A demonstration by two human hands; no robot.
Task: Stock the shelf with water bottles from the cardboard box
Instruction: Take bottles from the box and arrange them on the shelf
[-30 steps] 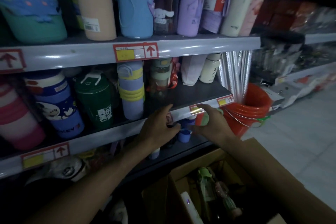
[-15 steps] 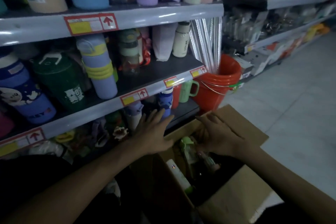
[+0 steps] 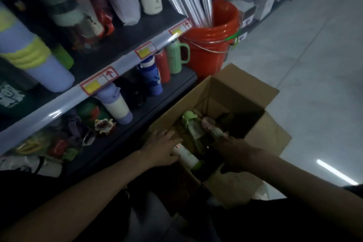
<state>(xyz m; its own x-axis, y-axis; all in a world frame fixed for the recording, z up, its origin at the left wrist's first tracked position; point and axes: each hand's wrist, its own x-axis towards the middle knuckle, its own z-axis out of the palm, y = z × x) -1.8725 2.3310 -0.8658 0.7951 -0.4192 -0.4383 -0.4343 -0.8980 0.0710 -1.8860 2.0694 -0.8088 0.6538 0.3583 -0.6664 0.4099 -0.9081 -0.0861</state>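
Note:
An open cardboard box (image 3: 238, 86) stands on the floor against the shelf (image 3: 125, 59). Inside lie a white bottle with a green end (image 3: 187, 156), a green-capped bottle (image 3: 191, 124) and a pink-capped bottle (image 3: 211, 125). My left hand (image 3: 160, 148) is at the box's left edge, fingers fairly straight, lying over the top end of the white bottle. My right hand (image 3: 234, 152) reaches into the box and grips the lower part of the pink-capped bottle; it is in shadow. The bottom shelf board (image 3: 167, 97) holds several bottles.
A red bucket (image 3: 213, 45) with silver rolls stands right of the shelf, behind the box. A blue bottle (image 3: 151, 76), a red one (image 3: 163, 66) and a green mug (image 3: 175, 55) fill the bottom shelf's right end. Grey floor (image 3: 314, 65) lies to the right.
Both hands came down from the lower shelf edge into the box. The left one now lies on the white bottle and the right one has taken hold of the pink-capped bottle. The view tilted down.

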